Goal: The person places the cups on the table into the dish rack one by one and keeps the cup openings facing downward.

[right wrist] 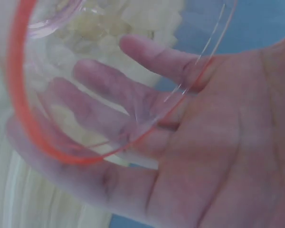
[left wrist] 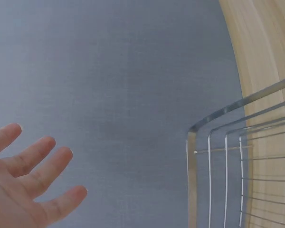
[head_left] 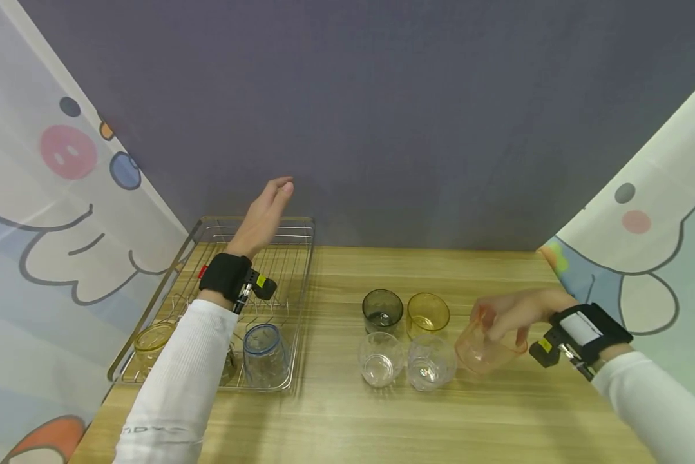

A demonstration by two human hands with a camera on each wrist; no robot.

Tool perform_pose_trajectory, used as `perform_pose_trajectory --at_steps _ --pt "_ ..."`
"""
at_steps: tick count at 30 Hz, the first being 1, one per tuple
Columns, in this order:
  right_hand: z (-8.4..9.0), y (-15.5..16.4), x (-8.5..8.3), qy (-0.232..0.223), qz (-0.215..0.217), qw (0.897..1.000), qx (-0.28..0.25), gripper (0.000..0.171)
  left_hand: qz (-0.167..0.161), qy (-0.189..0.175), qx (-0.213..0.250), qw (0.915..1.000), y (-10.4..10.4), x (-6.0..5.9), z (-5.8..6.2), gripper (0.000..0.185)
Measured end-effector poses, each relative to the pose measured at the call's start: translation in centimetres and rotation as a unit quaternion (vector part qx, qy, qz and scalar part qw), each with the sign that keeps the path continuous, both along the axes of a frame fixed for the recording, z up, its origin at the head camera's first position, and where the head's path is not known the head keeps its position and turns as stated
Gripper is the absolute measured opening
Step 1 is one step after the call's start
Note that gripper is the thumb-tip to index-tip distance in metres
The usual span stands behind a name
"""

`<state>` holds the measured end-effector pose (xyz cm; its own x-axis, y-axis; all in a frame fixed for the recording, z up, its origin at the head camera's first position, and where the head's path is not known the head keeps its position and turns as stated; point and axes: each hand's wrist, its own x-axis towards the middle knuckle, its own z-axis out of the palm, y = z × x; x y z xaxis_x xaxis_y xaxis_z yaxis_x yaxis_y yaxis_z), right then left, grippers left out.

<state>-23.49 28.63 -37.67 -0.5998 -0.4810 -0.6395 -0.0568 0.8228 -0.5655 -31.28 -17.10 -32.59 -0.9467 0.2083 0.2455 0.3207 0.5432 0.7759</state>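
On the right, my right hand (head_left: pixel 515 314) (right wrist: pixel 204 142) grips a pink-orange tinted drinking glass (head_left: pixel 476 351), which is tilted. The right wrist view shows its orange rim (right wrist: pixel 20 95) close up, with the fingers behind the clear wall. Left of it, a clear glass (head_left: pixel 431 364) stands beside another clear glass (head_left: pixel 380 364). Behind these are an amber glass (head_left: pixel 428 314) and a dark grey glass (head_left: pixel 382 312). My left hand (head_left: pixel 263 216) (left wrist: pixel 28 185) is raised over the back of a wire rack (head_left: pixel 306 277) (left wrist: pixel 192 175), fingers spread and holding nothing.
Toward the rack's front are a blue-rimmed glass (head_left: pixel 263 354) and a yellow glass (head_left: pixel 152 345), upside down; another is partly hidden by the left sleeve (head_left: pixel 185 361). A grey panel (head_left: pixel 382 129) closes off the back of the wooden table (head_left: pixel 347 425). Printed sheets flank both sides.
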Motion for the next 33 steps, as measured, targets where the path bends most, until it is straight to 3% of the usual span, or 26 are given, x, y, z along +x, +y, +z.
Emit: perform_pose_trajectory --at_steps 8,15,26,33 --pt "1.5 0.7 -0.3 -0.007 -0.018 0.999 -0.031 0.044 -0.015 0.027 -0.006 0.9995 0.6 0.3 0.5 0.068" --pt "2.4 0.7 -0.9 -0.011 -0.024 0.996 -0.084 0.048 -0.042 0.056 -0.016 0.9974 2.3 1.0 1.2 0.072" --pt "3.4 -1.0 -2.2 0.018 -0.013 0.992 -0.123 0.059 -0.059 0.090 -0.096 0.9896 5.5 2.0 1.5 0.090" --pt "3.7 -2.3 -3.3 0.053 -0.023 0.985 -0.165 0.062 -0.064 0.105 -0.167 0.9783 7.9 2.7 1.1 0.074"
